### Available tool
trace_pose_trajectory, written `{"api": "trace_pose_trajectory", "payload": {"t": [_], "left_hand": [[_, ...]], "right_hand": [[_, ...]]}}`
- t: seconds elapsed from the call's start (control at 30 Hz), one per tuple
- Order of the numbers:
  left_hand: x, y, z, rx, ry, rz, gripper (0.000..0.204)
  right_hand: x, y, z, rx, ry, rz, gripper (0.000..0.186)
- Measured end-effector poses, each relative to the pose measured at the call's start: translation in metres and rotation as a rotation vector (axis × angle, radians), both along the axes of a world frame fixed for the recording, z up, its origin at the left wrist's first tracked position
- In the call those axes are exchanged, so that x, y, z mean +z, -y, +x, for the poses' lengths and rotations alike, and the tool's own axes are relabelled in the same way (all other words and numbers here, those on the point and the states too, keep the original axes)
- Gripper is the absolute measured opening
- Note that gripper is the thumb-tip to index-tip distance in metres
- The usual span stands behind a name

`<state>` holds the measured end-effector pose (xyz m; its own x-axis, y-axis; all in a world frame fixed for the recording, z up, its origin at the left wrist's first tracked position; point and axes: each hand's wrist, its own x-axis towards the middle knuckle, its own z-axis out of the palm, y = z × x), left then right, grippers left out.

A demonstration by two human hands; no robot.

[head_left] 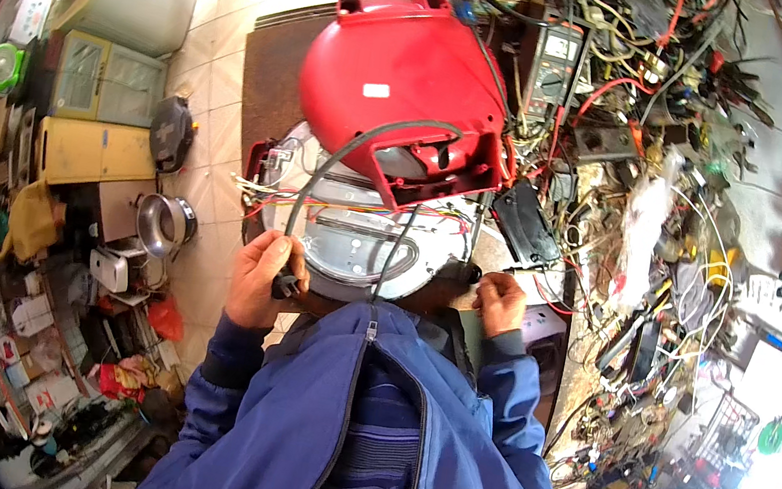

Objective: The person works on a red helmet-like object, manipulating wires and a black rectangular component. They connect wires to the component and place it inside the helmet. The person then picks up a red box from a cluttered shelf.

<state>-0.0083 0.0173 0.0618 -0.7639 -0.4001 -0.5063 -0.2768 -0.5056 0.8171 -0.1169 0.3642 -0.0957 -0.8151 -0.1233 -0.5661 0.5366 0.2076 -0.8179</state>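
Observation:
A red plastic appliance housing (pixel 400 84) lies on the bench in front of me, its boxy open end toward me. Under its near side sits a round, pale appliance part (pixel 360 250) with curved channels, crossed by thin coloured wires (pixel 356 207). From the housing a black power cord (pixel 321 173) arcs down to my left hand (pixel 265 276). That hand is closed around the cord, with a dark end sticking out below the fingers. My right hand (pixel 500 303) is closed at the round part's right edge, beside a small black piece (pixel 474 272); what its fingers hold is hidden.
To the right, a multimeter (pixel 553 66) stands near a black plastic cover (pixel 525 224). Beyond them the bench is heaped with tangled wires, tools and loose parts. On the left are a steel bowl (pixel 163 225), a yellow cabinet door (pixel 96 153) and tiled floor (pixel 219 108).

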Motion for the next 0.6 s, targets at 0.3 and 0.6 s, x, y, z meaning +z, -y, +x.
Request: {"api": "trace_pose_trajectory", "payload": {"t": [0.3, 0.6], "left_hand": [[-0.01, 0.007, 0.007, -0.023, -0.006, 0.019, 0.022], [0.0, 0.007, 0.003, -0.14, 0.031, -0.133, 0.033]], "right_hand": [[-0.019, -0.023, 0.015, -0.064, 0.035, 0.158, 0.019], [-0.033, -0.035, -0.003, -0.214, -0.007, 0.098, 0.019]]}}
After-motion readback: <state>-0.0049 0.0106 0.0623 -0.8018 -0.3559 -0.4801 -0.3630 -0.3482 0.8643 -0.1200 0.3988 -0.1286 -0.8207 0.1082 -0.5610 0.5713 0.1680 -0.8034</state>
